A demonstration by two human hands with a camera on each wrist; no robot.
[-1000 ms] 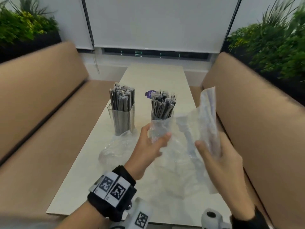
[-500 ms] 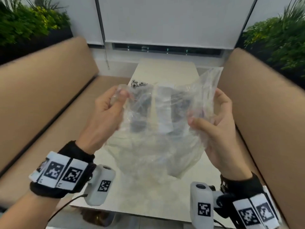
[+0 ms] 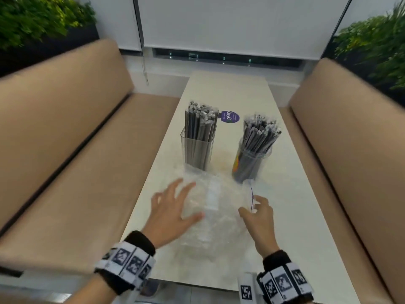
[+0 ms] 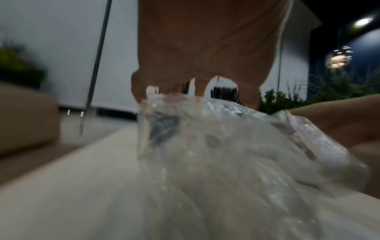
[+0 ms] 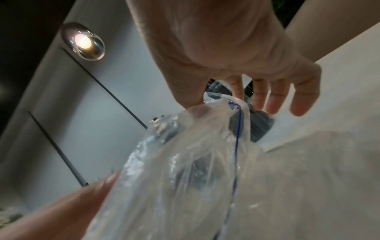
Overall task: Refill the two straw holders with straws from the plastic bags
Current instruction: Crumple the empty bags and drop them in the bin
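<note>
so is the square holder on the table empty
No, the square holder is packed with grey straws rising above its rim in the head view.

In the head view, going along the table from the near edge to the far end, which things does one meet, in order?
Crumpled plastic bags with both hands on them → square straw holder and round straw holder, about level → purple sticker.

Square clear plastic straw holder [image 3: 198, 148] & round clear jar holder [image 3: 252, 160], both upright, packed w/ grey wrapped straws [image 3: 200, 119]; crumpled clear plastic bags [image 3: 210, 207] lie just in front.
</note>
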